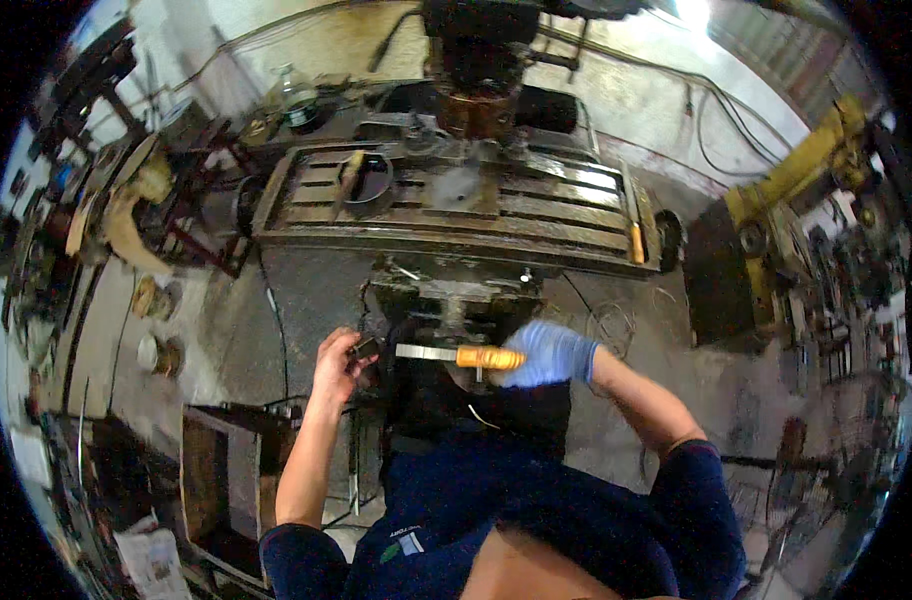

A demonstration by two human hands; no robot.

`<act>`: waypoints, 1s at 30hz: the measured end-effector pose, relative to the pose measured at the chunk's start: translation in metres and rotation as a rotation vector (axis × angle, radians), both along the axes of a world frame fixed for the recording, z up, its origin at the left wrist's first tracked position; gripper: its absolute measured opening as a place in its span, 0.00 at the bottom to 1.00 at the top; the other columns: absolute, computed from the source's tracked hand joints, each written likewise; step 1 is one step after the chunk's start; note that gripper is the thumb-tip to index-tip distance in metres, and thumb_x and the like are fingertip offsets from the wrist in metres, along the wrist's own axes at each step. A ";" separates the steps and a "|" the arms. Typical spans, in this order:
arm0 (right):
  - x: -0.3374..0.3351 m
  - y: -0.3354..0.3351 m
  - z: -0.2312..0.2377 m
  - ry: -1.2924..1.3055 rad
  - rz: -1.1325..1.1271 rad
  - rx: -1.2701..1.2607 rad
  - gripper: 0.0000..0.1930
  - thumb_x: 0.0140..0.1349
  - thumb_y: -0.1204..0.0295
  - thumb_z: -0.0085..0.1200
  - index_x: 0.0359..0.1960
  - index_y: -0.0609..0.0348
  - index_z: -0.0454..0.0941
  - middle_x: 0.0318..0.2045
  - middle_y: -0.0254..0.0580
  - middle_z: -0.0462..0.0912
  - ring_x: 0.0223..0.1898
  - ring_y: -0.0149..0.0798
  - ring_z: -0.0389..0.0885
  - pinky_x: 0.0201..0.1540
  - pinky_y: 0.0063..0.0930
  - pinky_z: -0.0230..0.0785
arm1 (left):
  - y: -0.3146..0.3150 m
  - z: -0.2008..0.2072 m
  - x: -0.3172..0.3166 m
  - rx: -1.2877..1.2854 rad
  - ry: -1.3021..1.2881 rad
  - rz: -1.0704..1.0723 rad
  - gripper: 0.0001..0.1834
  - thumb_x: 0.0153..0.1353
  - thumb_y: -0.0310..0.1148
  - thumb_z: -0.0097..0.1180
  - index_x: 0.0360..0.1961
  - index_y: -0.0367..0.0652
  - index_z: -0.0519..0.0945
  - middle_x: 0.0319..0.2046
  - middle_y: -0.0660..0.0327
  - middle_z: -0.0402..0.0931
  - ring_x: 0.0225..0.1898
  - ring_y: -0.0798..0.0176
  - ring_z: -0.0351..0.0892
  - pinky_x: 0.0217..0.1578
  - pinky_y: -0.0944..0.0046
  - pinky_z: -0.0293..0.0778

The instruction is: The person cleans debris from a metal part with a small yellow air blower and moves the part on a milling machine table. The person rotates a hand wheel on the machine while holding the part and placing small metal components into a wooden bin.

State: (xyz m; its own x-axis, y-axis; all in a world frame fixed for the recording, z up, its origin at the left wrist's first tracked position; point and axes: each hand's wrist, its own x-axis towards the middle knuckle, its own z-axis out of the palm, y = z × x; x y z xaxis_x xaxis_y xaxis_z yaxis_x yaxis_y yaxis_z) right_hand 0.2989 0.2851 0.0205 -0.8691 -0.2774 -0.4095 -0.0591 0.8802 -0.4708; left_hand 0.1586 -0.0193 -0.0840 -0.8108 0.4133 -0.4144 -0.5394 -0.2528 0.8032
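Between the bare fingers of my left hand [341,365] is a small dark metal block [365,349], partly covered by the fingers. My right hand [551,355], in a blue-and-white glove, is closed round the yellow-orange handle of a flat file [488,357]. The file's pale blade points left, its tip a short way from the block and not touching it. Both hands are in front of my body, below the near edge of a slotted machine table [416,243].
A round bowl [384,200] and a brush [350,180] sit on the machine table's left part. An orange-handled tool [637,243] lies at its right end. The milling head [476,60] stands above. A wooden box [221,480] is at lower left, yellow machinery [766,230] at right.
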 end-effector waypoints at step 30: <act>0.086 0.107 -0.094 0.420 -1.196 -0.530 0.17 0.47 0.67 0.64 0.36 0.67 0.79 0.33 0.46 0.82 0.34 0.33 0.79 0.39 0.25 0.70 | 0.278 0.063 -0.171 -1.191 0.933 -0.350 0.23 0.54 0.48 0.48 0.26 0.36 0.80 0.26 0.51 0.79 0.30 0.52 0.79 0.32 0.54 0.73</act>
